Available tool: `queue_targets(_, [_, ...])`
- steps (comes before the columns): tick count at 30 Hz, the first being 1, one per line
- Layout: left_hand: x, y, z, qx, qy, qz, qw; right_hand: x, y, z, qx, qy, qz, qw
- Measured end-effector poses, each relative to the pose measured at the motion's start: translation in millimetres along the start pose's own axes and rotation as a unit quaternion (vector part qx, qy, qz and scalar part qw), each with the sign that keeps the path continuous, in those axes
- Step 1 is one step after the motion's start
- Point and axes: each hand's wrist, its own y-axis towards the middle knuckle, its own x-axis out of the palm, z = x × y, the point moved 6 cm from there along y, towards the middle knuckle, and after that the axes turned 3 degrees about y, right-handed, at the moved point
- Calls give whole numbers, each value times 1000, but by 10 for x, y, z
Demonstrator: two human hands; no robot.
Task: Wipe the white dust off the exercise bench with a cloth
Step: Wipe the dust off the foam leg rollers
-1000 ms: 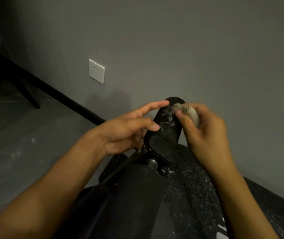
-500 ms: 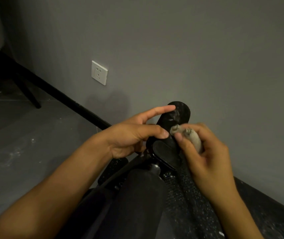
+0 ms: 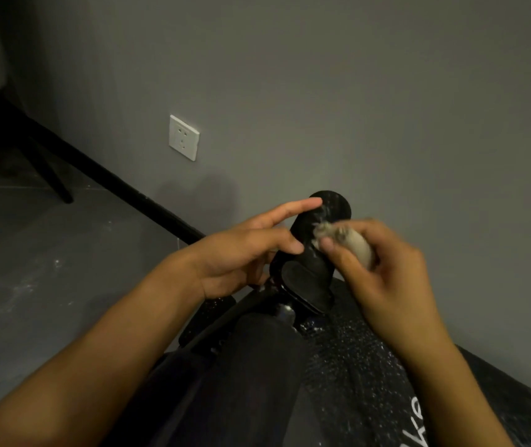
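The black exercise bench (image 3: 351, 359) runs from bottom right toward the wall, its pad speckled with white dust. At its far end a black foam roller (image 3: 314, 233) stands up, with white smears near its top. My right hand (image 3: 383, 269) is closed around a small balled grey cloth (image 3: 344, 241) and presses its tip against the roller's right side; the hand is blurred. My left hand (image 3: 241, 256) holds the roller from the left, thumb on its face and index finger stretched up toward the top.
A grey wall with a white power socket (image 3: 183, 137) stands right behind the roller. A black skirting strip (image 3: 122, 188) runs along the wall's foot. A dark chair leg (image 3: 54, 179) stands far left on the dusty grey floor (image 3: 48, 269). My dark-trousered leg (image 3: 241, 382) lies alongside the bench.
My right hand with the cloth slid down the roller, then back up toward its top. My left hand stayed on the roller.
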Motion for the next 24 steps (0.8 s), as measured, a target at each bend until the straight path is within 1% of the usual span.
queue_targets(2, [16, 5, -4, 2, -28, -7, 1000, -36, 238, 115, 11, -58, 42, 997])
queue_targets(4, [10, -3, -4, 2, -46, -11, 999, 9, 359, 174, 29, -68, 67, 995])
queue_targets(5, [9, -4, -8, 0, -47, -14, 999, 40, 343, 163, 29, -62, 65, 996])
queue_targets(6, [12, -7, -7, 1, -45, -19, 999, 67, 284, 115, 18, -55, 51, 997])
queue_targets(8, [18, 5, -6, 5, -45, -28, 999, 92, 97, -25, -11, -19, -7, 1000])
queue_targets(10, [8, 25, -17, 8, -56, -25, 998, 64, -24, -107, -9, 27, -59, 998])
queue_targets(11, [17, 33, -19, 12, -60, -24, 998, 33, -4, -87, -1, 30, -61, 998])
queue_targets(15, [29, 45, -7, 14, -58, 0, 998, -29, 279, 79, 8, -65, 28, 997])
queue_targets(16, [23, 42, -3, 14, -55, 5, 998, -9, 298, 93, 11, -71, 39, 997])
queue_targets(18, [18, 23, 5, 18, -39, 5, 999, 20, 205, 37, 1, -58, 13, 998])
queue_targets(21, [-7, 12, 3, 21, -24, 2, 999, 22, -70, -108, -10, 3, -72, 997])
queue_targets(22, [-13, 14, 0, 21, -24, 3, 999, 0, -107, -116, -7, 13, -84, 996])
queue_targets(24, [2, 15, -9, 22, -31, -3, 999, -22, -9, -80, -12, -16, -69, 997])
